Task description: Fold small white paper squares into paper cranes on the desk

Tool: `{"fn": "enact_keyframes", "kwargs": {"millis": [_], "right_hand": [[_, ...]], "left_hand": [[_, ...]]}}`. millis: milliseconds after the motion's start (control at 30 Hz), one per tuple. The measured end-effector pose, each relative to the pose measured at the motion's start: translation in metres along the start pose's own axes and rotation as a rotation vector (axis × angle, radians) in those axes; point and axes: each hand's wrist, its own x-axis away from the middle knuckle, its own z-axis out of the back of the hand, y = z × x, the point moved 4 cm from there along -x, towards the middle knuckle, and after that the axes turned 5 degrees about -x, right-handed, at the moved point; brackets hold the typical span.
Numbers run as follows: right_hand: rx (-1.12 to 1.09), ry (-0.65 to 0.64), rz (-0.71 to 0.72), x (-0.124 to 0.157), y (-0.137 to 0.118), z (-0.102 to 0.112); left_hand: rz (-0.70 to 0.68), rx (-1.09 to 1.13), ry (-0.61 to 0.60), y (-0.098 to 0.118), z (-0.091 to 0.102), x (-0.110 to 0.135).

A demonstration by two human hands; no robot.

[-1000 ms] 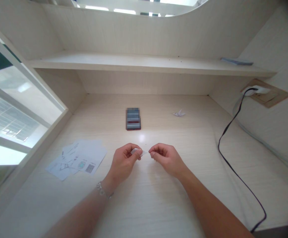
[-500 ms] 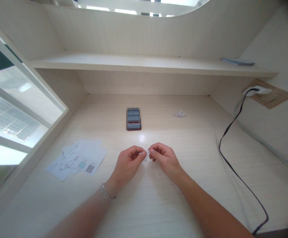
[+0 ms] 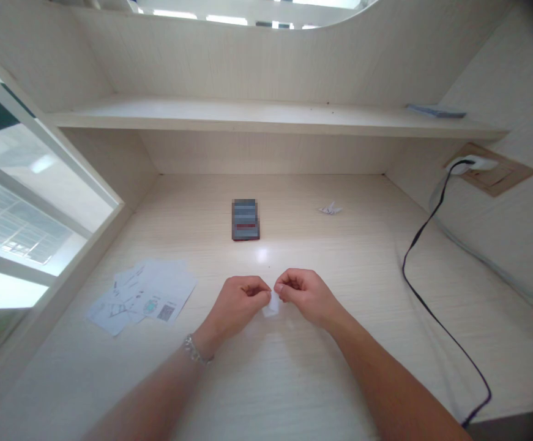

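My left hand (image 3: 238, 304) and my right hand (image 3: 305, 296) meet just above the pale wooden desk (image 3: 294, 380), fingers curled. Between them hangs a small white piece of paper (image 3: 272, 304), pinched at its top edge by the fingertips of both hands. A thin bracelet (image 3: 193, 350) sits on my left wrist. Further back on the desk lies a dark phone (image 3: 245, 219), and to its right a small folded white paper figure (image 3: 331, 209).
Several printed white sheets (image 3: 144, 296) lie on the desk at the left. A black cable (image 3: 424, 294) runs from a wall socket (image 3: 480, 165) across the right side. A shelf (image 3: 266, 116) spans the back; a window frame (image 3: 50, 184) borders the left.
Both hands have drawn closer together and a little nearer to me. The small paper, earlier held mostly by the left fingers, now hangs down between both hands.
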Motion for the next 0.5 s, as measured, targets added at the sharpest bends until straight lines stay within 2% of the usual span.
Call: {"fn": "enact_keyframes", "kwargs": {"millis": [200, 267, 333, 367, 433, 500], "right_hand": [[-0.116, 0.009, -0.024, -0.002, 0.001, 0.005], [-0.169, 0.047, -0.014, -0.003, 0.001, 0.015], [-0.213, 0.17, 0.025, -0.004, 0.0, 0.031], [-0.221, 0.192, 0.034, -0.004, 0.0, 0.036], [-0.184, 0.162, 0.038, -0.004, 0.0, 0.037], [-0.119, 0.094, 0.046, -0.004, 0.0, 0.03]], "left_hand": [[0.019, 0.048, -0.044, -0.003, 0.001, -0.001], [0.016, 0.044, -0.054, -0.005, 0.003, 0.001], [0.006, 0.039, -0.066, -0.007, 0.005, 0.002], [0.006, 0.041, -0.066, -0.008, 0.005, 0.002], [0.017, 0.068, -0.061, -0.009, 0.005, 0.001], [0.03, 0.116, -0.053, -0.009, 0.004, 0.0]]}}
